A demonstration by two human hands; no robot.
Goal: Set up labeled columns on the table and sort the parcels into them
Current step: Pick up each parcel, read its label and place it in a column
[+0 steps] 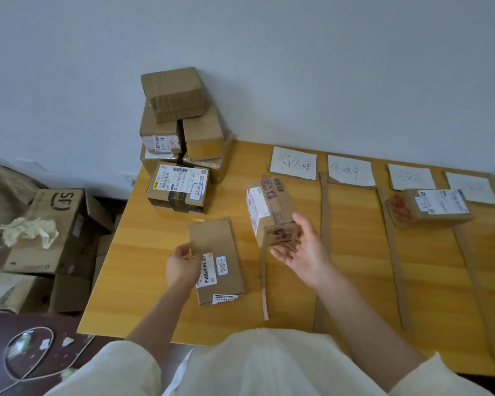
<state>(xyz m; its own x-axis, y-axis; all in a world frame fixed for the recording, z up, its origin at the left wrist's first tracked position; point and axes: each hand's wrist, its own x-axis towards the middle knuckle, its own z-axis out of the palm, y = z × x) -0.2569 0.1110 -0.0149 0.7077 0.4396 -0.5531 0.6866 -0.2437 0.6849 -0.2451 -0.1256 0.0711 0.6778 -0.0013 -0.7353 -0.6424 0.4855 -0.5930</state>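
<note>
The right hand (300, 247) holds a small brown box (272, 210) up over the yellow table (355, 267). The fingers are spread under the box's near end and the thumb lies along its side. This box has a white sticker, a barcode and purple tape with writing too blurry to read. It sits tilted, just in front of the first white card (293, 163).

The left hand (183, 265) grips the left edge of a flat brown box (216, 261) that lies on the table, left of the held box. The thumb is on top and the fingers curl under the edge. That box has a barcode sticker and a small label with a blue border and handwriting on it.

Four white cards lie in a row along the far side of the table. The first card and the second card (351, 170) carry handwritten Chinese words. The third card (411, 177) has faint writing, and the fourth card (472, 187) is too pale to read. Long cardboard strips (325, 212) run between the cards toward the person.

Another box (429, 206) with a white shipping sticker lies in front of the third and fourth cards. A stack of boxes (180, 138) stands left of the first card, by the wall. On the floor left of the table sits a big box (55, 224) printed "SF".
</note>
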